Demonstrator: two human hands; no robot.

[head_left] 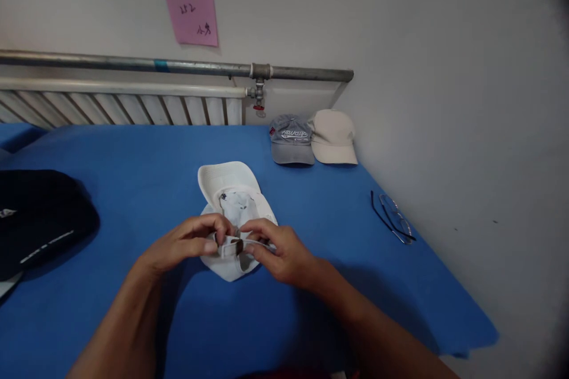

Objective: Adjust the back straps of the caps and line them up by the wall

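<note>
Item in black fabric with white lettering (44, 219) lies at the left edge of the blue-covered table (142, 160). Behind the table stands a white ribbed radiator (133, 108); a pink paper note (191, 12) is fixed to the wall above. The left hand (186, 243) pinches the white fabric strap (230, 249) between thumb and fingers, nearly closed. The white fabric cap (229, 177) rests on the table between the hands, inside facing up, brim pointing away, strap on the near side. The right hand (284, 249) grips the strap's other part, fingertips nearly closed, beside a small dark buckle (238, 245). Farther back, a grey cap with white lettering (291, 151) touches a beige cap (333, 136). Thin-framed eyeglasses (393, 219) lie near the table's right edge.
</note>
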